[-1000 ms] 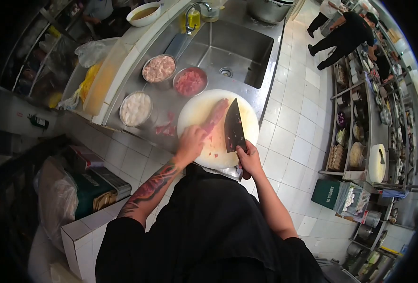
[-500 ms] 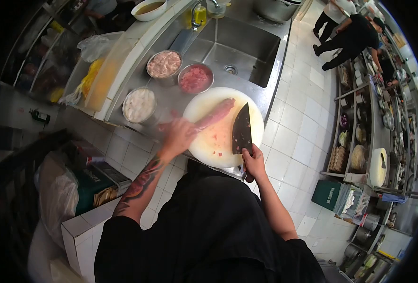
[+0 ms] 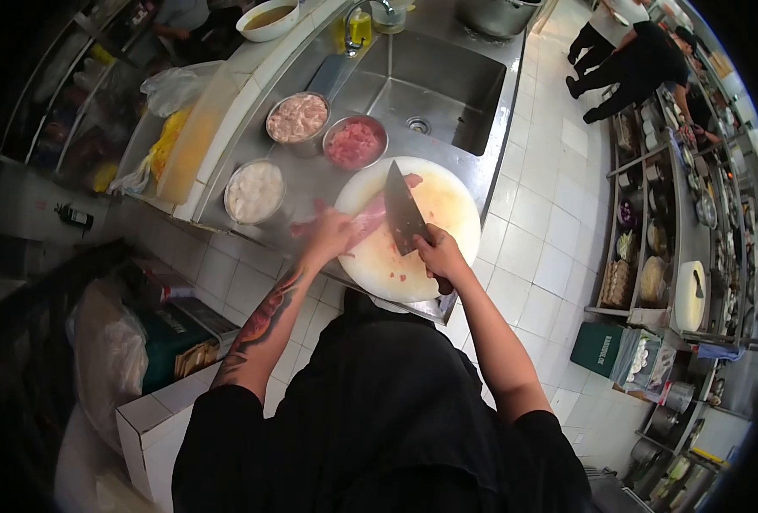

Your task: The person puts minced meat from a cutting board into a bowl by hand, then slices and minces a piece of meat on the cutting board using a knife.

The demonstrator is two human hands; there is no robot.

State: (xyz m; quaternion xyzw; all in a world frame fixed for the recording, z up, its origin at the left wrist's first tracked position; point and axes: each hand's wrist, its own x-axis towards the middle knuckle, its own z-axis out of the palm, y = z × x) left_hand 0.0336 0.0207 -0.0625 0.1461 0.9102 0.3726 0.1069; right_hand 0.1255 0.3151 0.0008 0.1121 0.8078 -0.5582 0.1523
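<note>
Knife (image 3: 403,208), gripped by the right hand (image 3: 439,253), has swung over the meat (image 3: 368,225), whose length slants away rightward — left hand (image 3: 331,232) (nearer) clasping it.

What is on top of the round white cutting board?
A long strip of raw meat and small scraps lie on the board. The left hand and the chef's knife in the right hand hide parts of the meat; what they cover cannot be seen.
</note>
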